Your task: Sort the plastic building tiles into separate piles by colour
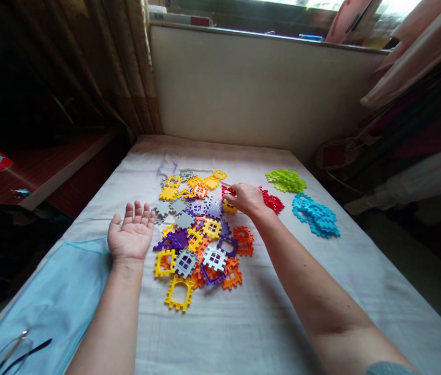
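Observation:
A mixed pile of flat notched plastic pieces, among them a white window piece point(215, 258), a yellow arch piece point(179, 294) and a purple piece point(176, 239), lies mid-bed. Left of it, my left hand point(131, 233) rests palm up with its fingers apart, holding nothing. My right hand point(245, 198) reaches over the pile's upper right edge, fingers bent down at a red piece point(227, 191); whether it grips that piece is unclear. Red pieces point(273, 201) lie just right of this hand. Farther right are separate green point(286, 180) and blue point(316, 215) heaps.
The pieces lie on a pale sheet point(212, 333). A light blue cloth point(68, 291) with eyeglasses point(23, 351) is at the lower left. A dark red table point(44, 166) stands left, curtains point(99, 62) behind it. A low wall point(244, 88) closes the far side.

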A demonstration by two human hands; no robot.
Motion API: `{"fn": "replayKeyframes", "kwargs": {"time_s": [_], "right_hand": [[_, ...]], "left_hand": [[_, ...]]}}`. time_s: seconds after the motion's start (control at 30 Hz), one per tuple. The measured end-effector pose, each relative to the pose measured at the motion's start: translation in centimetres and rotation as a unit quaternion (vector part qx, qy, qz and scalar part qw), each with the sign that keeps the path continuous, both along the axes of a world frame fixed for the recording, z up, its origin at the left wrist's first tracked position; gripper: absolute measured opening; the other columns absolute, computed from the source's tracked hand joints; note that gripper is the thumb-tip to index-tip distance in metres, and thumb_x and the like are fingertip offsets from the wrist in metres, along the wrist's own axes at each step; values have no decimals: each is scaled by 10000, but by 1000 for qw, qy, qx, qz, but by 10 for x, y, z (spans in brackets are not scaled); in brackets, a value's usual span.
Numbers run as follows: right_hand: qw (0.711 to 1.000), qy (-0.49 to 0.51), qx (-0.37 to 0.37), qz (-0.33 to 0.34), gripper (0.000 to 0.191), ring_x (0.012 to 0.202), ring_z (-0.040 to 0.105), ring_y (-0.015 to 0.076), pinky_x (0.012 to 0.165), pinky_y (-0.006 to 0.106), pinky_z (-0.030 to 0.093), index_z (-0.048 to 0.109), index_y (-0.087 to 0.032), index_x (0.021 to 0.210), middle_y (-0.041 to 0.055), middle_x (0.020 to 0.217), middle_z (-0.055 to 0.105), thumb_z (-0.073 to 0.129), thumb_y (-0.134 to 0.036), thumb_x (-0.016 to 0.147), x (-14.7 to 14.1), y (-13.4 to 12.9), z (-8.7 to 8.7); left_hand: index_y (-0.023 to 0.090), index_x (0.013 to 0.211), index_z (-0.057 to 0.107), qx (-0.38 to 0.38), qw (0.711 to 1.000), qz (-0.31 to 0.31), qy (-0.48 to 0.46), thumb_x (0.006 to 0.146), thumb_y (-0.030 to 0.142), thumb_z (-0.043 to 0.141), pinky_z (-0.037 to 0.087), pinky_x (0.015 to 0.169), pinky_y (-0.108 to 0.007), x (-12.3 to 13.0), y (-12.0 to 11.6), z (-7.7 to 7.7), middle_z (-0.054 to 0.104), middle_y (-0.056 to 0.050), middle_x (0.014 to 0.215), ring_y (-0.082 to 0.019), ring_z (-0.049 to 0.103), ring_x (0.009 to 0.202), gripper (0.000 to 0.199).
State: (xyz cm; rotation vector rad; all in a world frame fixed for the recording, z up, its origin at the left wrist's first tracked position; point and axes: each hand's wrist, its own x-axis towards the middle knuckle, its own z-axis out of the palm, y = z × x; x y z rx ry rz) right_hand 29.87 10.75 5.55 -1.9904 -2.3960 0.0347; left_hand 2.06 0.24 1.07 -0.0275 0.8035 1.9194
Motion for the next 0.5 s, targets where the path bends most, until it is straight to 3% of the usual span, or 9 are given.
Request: {"fn": "replayKeyframes", "kwargs": {"time_s": [0.13, 0.27, 0.33, 0.43, 0.5], "right_hand": [[992, 23, 82, -91, 440, 1007, 644, 261, 822, 327, 454, 743, -224, 1123, 123, 1111, 722, 475, -521, 942, 56, -13, -5], [984, 44, 127, -116, 424, 1156, 570, 296, 953, 376, 422, 731, -187, 1134, 150, 1237, 666, 506, -480, 926, 99, -22, -27], [982, 69, 130, -121, 493, 1229, 525, 311, 997, 404, 405, 667, -173, 1253, 161, 1341, 607, 513, -496, 913, 108, -26, -42], [979, 103, 128, -122, 742, 1332, 443, 345, 1036, 447, 389, 473, -169, 1461, 193, 1499, 452, 599, -558, 841, 110, -28, -62], [980, 112, 128, -106, 862, 1381, 388, 369, 1052, 484, 377, 403, -212, 1507, 195, 1548, 377, 666, -587, 777, 107, -27, -74]], "left_hand": [[235, 935, 651, -1, 1000, -3, 1, 896, 423, 437, 467, 1052, -434, -1, 0, 0, 726, -67, 1070, -209, 655, 1132, 288], [233, 933, 652, -13, 1000, 2, -6, 909, 407, 405, 454, 1070, -431, 1, 0, 3, 728, -59, 1074, -207, 654, 1142, 304], [236, 930, 651, -13, 1000, 2, -2, 907, 404, 408, 455, 1070, -431, 2, 0, 4, 727, -63, 1077, -210, 650, 1150, 296], [236, 927, 646, -15, 1000, 2, 2, 903, 394, 411, 465, 1059, -435, 2, 0, 4, 726, -72, 1071, -214, 650, 1149, 284], [233, 933, 644, -15, 1000, 3, 3, 898, 390, 416, 468, 1057, -443, 0, 1, 3, 726, -76, 1060, -216, 653, 1140, 279]]}}
